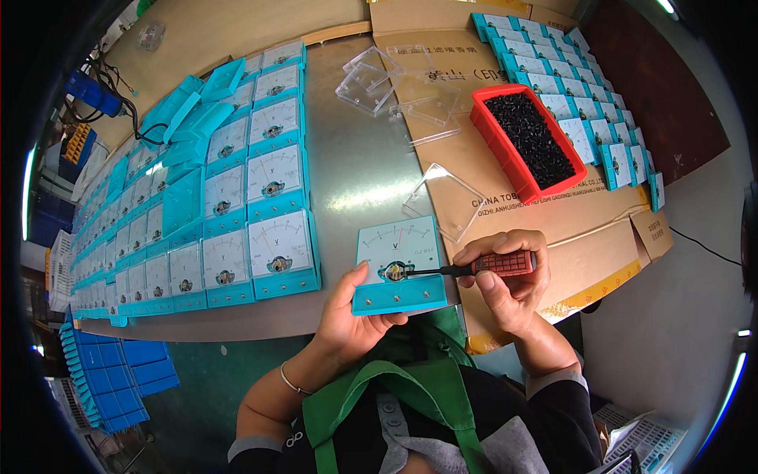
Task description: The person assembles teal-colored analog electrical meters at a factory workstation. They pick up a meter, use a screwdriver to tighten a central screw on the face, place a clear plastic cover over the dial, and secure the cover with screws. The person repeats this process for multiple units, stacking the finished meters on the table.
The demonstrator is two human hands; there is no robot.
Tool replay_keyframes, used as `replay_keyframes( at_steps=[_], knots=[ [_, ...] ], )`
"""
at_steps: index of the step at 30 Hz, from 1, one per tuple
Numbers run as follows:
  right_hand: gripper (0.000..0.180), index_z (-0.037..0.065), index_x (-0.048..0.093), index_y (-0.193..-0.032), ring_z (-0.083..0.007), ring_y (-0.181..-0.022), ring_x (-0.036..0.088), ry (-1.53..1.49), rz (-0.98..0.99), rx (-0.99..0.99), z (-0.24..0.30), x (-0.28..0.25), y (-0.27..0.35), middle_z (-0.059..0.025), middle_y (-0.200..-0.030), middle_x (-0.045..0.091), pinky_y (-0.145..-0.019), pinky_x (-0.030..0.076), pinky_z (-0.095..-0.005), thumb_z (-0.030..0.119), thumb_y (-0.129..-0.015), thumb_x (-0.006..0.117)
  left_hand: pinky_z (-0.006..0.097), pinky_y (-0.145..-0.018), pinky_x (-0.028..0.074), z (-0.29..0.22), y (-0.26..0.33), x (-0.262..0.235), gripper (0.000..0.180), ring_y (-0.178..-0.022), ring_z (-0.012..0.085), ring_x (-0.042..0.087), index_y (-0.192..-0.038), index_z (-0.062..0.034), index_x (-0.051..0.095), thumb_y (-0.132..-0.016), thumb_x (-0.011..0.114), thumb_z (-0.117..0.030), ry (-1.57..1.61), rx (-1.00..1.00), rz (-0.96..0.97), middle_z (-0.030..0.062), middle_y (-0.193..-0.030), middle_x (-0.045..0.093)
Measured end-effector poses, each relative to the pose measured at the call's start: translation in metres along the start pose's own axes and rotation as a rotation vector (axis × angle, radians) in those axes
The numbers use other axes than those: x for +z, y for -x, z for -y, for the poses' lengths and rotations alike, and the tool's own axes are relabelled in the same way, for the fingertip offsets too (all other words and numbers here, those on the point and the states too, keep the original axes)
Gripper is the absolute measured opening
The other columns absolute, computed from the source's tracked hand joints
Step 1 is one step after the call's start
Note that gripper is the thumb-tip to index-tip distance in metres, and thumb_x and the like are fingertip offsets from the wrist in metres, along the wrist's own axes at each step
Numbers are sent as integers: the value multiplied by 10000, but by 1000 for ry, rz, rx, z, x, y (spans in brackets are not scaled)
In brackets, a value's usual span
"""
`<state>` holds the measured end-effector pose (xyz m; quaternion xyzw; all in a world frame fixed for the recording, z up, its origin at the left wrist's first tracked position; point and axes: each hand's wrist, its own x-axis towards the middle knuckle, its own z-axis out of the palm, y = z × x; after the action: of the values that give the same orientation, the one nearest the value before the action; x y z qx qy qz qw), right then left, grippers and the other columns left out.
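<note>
My left hand [353, 316] holds a turquoise panel meter [397, 265] with a white dial by its lower left corner, at the table's near edge. My right hand [505, 280] grips a screwdriver [482, 265] with a red ribbed handle. Its black shaft runs left and its tip rests on the round hub at the bottom middle of the meter's face.
Rows of finished turquoise meters [272, 178] cover the table's left. A red tray [525, 142] of small black parts sits on flattened cardboard [474, 174] to the right, with clear plastic covers [446, 201] around it. More turquoise units [584, 103] line the far right.
</note>
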<state>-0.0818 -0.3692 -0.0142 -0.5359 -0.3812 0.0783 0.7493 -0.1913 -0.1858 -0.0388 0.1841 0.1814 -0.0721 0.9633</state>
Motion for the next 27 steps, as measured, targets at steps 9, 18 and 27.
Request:
replay_keyframes(
  at_steps=[9, 18, 27],
  knots=[
    [307, 17, 361, -1046, -179, -858, 595, -13, -5, 2, -1, 1, 1, -214, -952, 606, -774, 485, -300, 52, -852, 596, 335, -629, 563, 1, 0, -2, 427, -759, 249, 653, -1171, 16, 462, -955, 352, -336, -5, 0, 0, 161, -981, 633],
    [308, 15, 361, -1044, -192, -868, 599, -13, -12, -1, 0, 1, 1, -218, -944, 605, -779, 485, -306, 56, -851, 598, 334, -621, 562, 0, 1, 1, 430, -743, 246, 652, -1170, 19, 461, -952, 359, -338, -29, 1, -27, 160, -977, 633],
    [303, 14, 362, -1043, -201, -886, 600, -12, -12, 8, -1, 0, 1, -221, -944, 604, -785, 486, -312, 39, -848, 592, 343, -633, 561, 0, 1, -1, 426, -783, 249, 647, -1181, 12, 454, -952, 359, -334, -15, -5, -4, 157, -1008, 624]
  ],
)
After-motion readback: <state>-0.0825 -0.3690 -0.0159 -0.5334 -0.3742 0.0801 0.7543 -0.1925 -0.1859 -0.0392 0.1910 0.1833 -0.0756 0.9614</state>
